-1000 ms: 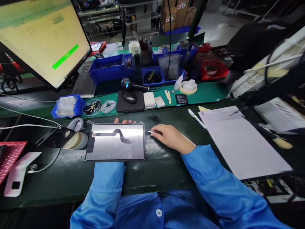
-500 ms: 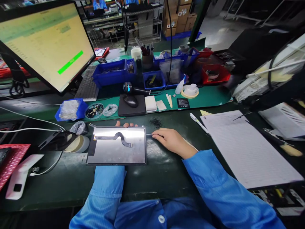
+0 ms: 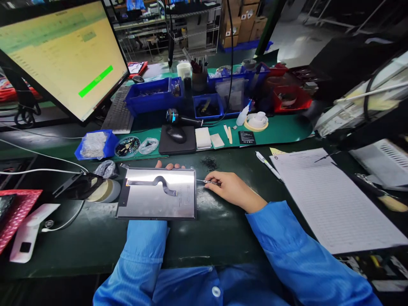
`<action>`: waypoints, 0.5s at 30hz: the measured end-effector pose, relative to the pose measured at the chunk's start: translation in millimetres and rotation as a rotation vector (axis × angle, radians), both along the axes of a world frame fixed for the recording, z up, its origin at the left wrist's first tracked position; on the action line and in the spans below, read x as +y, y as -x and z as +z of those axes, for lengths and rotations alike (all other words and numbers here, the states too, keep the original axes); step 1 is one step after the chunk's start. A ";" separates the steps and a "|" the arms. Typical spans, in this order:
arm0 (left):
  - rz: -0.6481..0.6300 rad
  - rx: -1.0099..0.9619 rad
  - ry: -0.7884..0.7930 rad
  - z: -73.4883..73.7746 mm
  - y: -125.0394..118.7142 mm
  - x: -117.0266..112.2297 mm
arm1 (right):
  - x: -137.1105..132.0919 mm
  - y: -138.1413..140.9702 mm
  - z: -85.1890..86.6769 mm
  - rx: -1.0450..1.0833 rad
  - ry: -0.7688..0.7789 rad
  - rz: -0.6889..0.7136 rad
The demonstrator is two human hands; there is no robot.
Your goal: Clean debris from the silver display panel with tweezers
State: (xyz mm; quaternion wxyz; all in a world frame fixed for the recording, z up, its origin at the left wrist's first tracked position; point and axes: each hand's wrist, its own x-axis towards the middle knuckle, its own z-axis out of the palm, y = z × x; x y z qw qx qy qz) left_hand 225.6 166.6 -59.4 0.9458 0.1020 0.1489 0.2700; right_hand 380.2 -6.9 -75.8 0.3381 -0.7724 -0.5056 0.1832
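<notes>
tweezers [image 3: 204, 182] pinched in the right hand [image 3: 230, 190] point at the display panel's [image 3: 157, 193] right edge on the mat, left hand [image 3: 168, 166] gripping its far edge, likely mid-pick, needing steady aim.

No text can be read; the monitor [image 3: 60, 55], paper sheet [image 3: 331, 199] and boxes [image 3: 237, 25] are too blurred.

Left hand [image 3: 168, 165] mostly hidden behind the panel [image 3: 157, 193].
</notes>
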 end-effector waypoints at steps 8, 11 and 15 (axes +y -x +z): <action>-0.105 0.023 0.088 2.4 -2.1 1.7 | -0.4 -1.0 -2.0 -0.048 -0.018 0.021; -0.091 0.011 0.083 3.1 -2.0 0.2 | -0.9 -1.6 -3.7 -0.014 0.001 0.007; -0.047 0.081 0.072 10.1 -3.2 -3.1 | -0.6 -2.1 -4.2 -0.070 -0.046 0.054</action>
